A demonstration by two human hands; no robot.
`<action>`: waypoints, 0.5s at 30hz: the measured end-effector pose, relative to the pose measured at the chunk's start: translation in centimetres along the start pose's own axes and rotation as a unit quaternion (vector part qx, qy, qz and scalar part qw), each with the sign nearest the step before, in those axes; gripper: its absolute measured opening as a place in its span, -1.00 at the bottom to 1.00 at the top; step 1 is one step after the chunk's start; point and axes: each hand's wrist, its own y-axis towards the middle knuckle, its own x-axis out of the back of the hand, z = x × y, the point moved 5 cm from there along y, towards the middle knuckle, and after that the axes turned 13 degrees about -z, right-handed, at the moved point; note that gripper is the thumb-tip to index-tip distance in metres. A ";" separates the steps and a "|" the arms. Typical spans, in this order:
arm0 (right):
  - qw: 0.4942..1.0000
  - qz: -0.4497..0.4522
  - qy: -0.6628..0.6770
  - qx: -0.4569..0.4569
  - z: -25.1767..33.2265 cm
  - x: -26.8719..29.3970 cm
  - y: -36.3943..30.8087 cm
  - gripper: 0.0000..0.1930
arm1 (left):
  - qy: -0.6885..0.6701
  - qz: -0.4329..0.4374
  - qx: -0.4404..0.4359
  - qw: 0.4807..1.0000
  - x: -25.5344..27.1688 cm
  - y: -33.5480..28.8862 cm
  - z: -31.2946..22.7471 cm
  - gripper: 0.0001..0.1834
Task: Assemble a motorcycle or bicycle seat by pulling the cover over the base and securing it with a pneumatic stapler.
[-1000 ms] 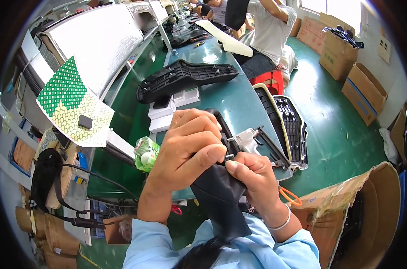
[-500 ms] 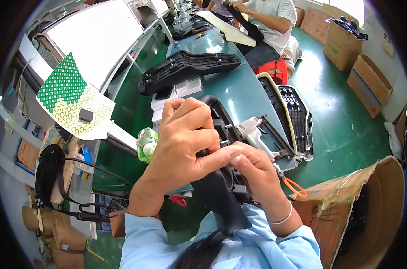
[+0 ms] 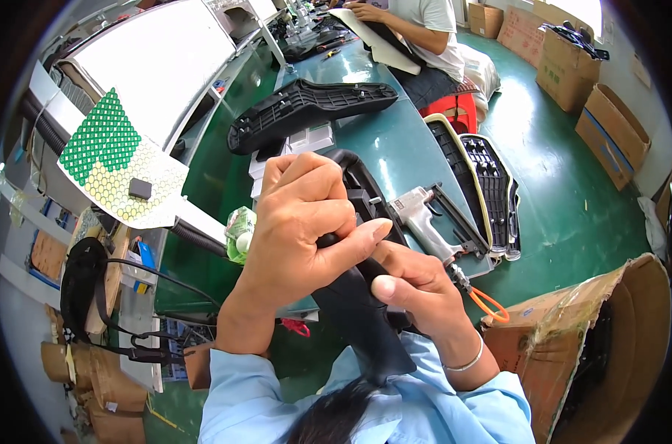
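Note:
A long black seat (image 3: 359,318), with a dark plastic frame and a smooth soft cover, stands up in front of me, its lower end against my blue shirt. My left hand (image 3: 299,222) is closed around its edge, knuckles up and thumb laid along the top. My right hand (image 3: 423,288) grips the other side slightly lower, fingers curled and thumb on the black cover. Part of the seat is hidden behind my hands. On the bench just beyond my right hand lies a silver staple gun (image 3: 419,216) with an orange hose (image 3: 491,305).
A ribbed black seat base (image 3: 313,109) rests on white boxes on the green bench (image 3: 362,155). More seat bases (image 3: 491,185) lean at the bench's right side. An open carton (image 3: 558,333) stands at my right. Farther off, a seated person handles a white-and-black piece (image 3: 384,48).
My right thumb has drawn away from my left thumb and moved down onto the black cover. The co-worker's hand and white piece have shifted left.

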 end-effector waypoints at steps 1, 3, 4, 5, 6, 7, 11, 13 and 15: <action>1.000 0.001 0.001 0.000 0.0 0.1 -0.1 -0.64 | -0.003 -0.004 -0.002 1.000 0.0 0.0 0.2 -0.64; 0.998 -0.029 0.004 -0.047 -0.1 0.3 -0.6 -0.70 | -0.004 -0.004 -0.005 1.000 0.2 -0.1 0.4 -0.64; 0.998 -0.045 -0.008 -0.042 -0.3 0.3 -0.9 -0.72 | -0.006 -0.006 0.000 1.000 0.2 -0.1 0.5 -0.64; 0.998 -0.045 -0.007 -0.042 -0.6 0.0 -0.9 -0.72 | -0.007 -0.008 0.005 1.000 0.3 -0.1 0.5 -0.64; 0.998 -0.066 -0.001 -0.018 -0.8 -0.3 -0.9 -0.71 | -0.008 -0.006 0.006 1.000 0.2 -0.2 0.6 -0.64; 0.996 -0.086 0.005 0.006 -0.7 -0.3 -0.8 -0.70 | -0.008 -0.010 0.005 1.000 0.1 -0.2 0.5 -0.64; 0.998 -0.058 -0.014 -0.008 -0.6 -0.3 -0.6 -0.68 | 0.000 -0.007 0.005 1.000 0.3 -0.3 0.6 -0.65; 0.997 -0.013 -0.063 -0.053 -0.9 -0.2 -0.7 -0.65 | -0.006 -0.012 0.009 1.000 0.1 -0.3 0.6 -0.64; 0.997 -0.050 -0.043 -0.042 -0.5 -0.1 -0.6 -0.65 | -0.010 -0.017 0.014 1.000 0.2 -0.3 0.6 -0.64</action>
